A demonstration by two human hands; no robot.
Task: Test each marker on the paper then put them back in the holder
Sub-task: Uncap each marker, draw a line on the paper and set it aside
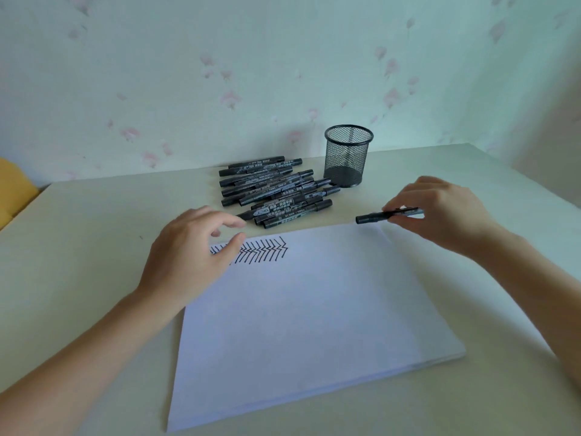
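My right hand (440, 209) pinches a capped black marker (372, 218) that lies level just past the far right corner of the white paper (298, 325). My left hand (191, 247) hovers over the paper's far left corner with relaxed, slightly curled fingers and holds nothing; it covers part of a row of black test strokes (267, 251). Several black markers (273, 190) lie in a pile behind the paper. The black mesh holder (348, 155) stands upright to the right of the pile, and no marker shows inside it.
The cream table (78, 262) runs back to a wall with pale flowered wallpaper (220, 73). A yellow object (12, 193) sits at the far left edge.
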